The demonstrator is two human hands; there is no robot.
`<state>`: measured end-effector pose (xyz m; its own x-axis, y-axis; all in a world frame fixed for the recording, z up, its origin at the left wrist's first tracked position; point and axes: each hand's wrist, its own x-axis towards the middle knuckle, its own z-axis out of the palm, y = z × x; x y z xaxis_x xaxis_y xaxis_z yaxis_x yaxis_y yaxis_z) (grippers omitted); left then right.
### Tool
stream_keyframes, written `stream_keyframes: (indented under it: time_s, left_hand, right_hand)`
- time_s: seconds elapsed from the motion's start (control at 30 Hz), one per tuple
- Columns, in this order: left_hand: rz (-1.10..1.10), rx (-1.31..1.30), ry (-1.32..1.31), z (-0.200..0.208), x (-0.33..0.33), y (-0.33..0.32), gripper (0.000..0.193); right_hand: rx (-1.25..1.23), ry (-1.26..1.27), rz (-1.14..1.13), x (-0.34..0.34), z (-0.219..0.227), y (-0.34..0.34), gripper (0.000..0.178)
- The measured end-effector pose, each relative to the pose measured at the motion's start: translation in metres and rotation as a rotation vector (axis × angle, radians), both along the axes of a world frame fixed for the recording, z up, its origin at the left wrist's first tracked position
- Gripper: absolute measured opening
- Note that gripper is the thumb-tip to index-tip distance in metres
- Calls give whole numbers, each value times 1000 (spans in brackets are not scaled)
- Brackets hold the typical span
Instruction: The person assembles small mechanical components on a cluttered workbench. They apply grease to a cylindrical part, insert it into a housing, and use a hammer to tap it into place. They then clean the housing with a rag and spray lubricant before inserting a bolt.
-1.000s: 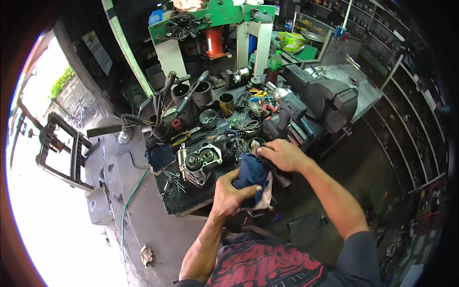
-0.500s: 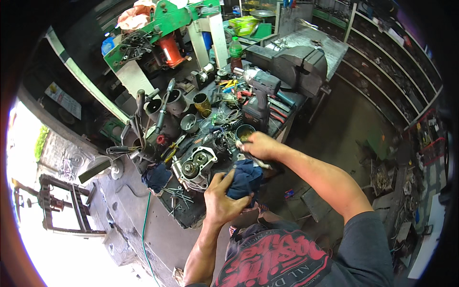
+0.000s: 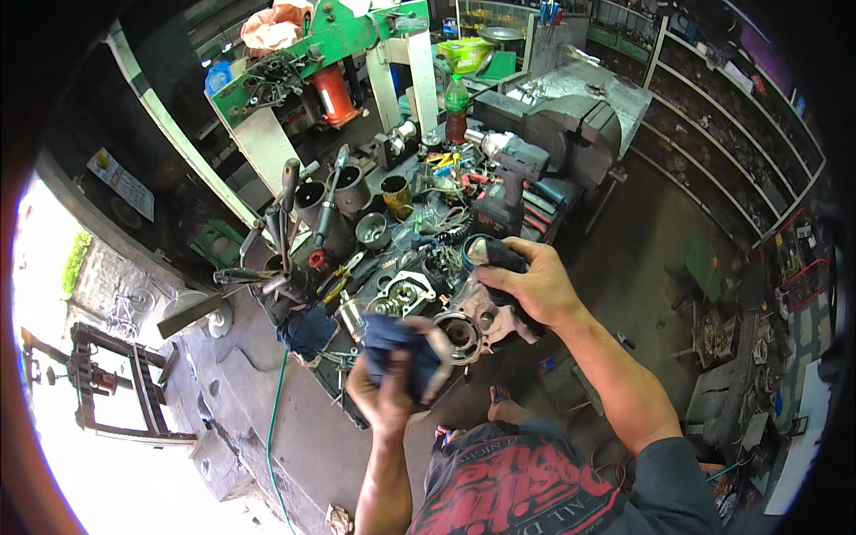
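My left hand [image 3: 383, 392], blurred by motion, is closed on a dark blue cloth [image 3: 392, 343]. A pale curved edge [image 3: 437, 361] shows blurred at the cloth's right side; I cannot tell what it belongs to. My right hand [image 3: 544, 285] pinches a dark bunched rag [image 3: 504, 256] with a pale patch, close over a round tin [image 3: 468, 252]. Between my hands is a light metal engine casing [image 3: 460, 335] with a round bore, at the bench's near edge. Beyond it lies another casing [image 3: 403, 294] with gears inside.
A cordless impact wrench [image 3: 508, 178] and a large bench vise [image 3: 571, 125] are at the right back. Metal cylinders [image 3: 348, 189], pliers [image 3: 343, 276] and a bottle of dark liquid [image 3: 456, 111] crowd the bench. Another dark cloth [image 3: 308, 330] hangs at its left edge.
My left hand has swung left and down with the blue cloth, exposing the casing behind it. My right hand has moved right and slightly down, and more of the rag in it shows.
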<state>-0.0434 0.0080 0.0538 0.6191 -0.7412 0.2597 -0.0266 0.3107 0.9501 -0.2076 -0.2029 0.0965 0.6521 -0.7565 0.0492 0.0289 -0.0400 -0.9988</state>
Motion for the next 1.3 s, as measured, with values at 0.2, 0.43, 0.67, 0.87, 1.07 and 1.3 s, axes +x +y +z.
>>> stream_keyframes:
  time_s: [0.2, 0.43, 0.67, 0.87, 1.07, 1.3]
  left_hand:
    - [-285, 107, 837, -6, -28, -23, 64]
    - [-493, -123, 1411, -41, -49, -26, 46]
    - [-110, -38, 811, -24, -59, -60, 36]
    - [-31, -9, 529, -4, -50, -65, 46]
    - [-587, -279, 962, -52, -26, -50, 36]
    - [-291, -256, 937, -76, -35, -32, 39]
  right_hand:
    - [-183, -87, 50, -19, 18, 13, 19]
    - [-789, -103, 385, -24, 29, 13, 29]
    - [-1379, 181, -138, -9, 48, 47, 39]
    - [-980, 450, -51, -35, 18, -1, 31]
    - [-804, -108, 117, -34, 29, -33, 24]
    - [-774, 15, 804, -11, 32, -11, 39]
